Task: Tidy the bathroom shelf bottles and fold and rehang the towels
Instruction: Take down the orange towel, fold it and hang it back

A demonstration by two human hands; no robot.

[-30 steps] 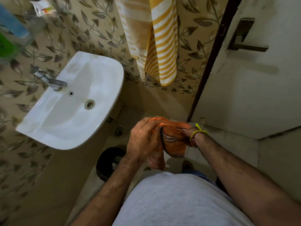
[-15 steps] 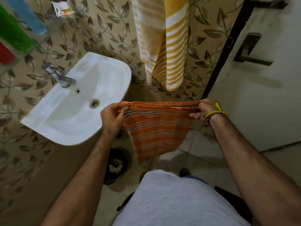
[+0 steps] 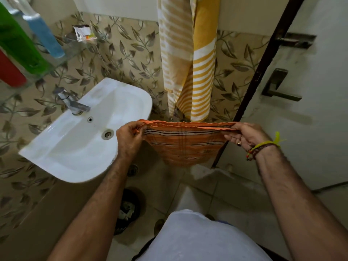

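- Head view, looking down: the small orange cotton towel with thin dark stripes [image 3: 183, 147] hangs at the centre of the frame, stretched flat between both hands with its doubled top edge pulled taut.
- At 9 o'clock of the cloth, the left hand [image 3: 130, 137] pinches one top corner between curled fingers and thumb.
- At 3 o'clock, the right hand [image 3: 244, 135] pinches the other corner in the same way; a ring and wrist threads show.
- The top edge shows several layers, so I judge the folding under way but not finished, and rehanging has not begun.
- At 12 o'clock, the long yellow-and-white striped towel [image 3: 188, 59] hangs bunched against the leaf-patterned wall; whether it is already tidied I cannot tell.
- At 10 o'clock, the red plastic bottle [image 3: 10, 69], green plastic bottle [image 3: 20, 44] and blue plastic bottle [image 3: 45, 36] stand upright in a row on the clear glass shelf [image 3: 62, 58], with a small crumpled sachet [image 3: 84, 32] near its far end; that part looks largely done.
- The white ceramic washbasin [image 3: 79, 134] sits at 9 o'clock, just beside the left hand.
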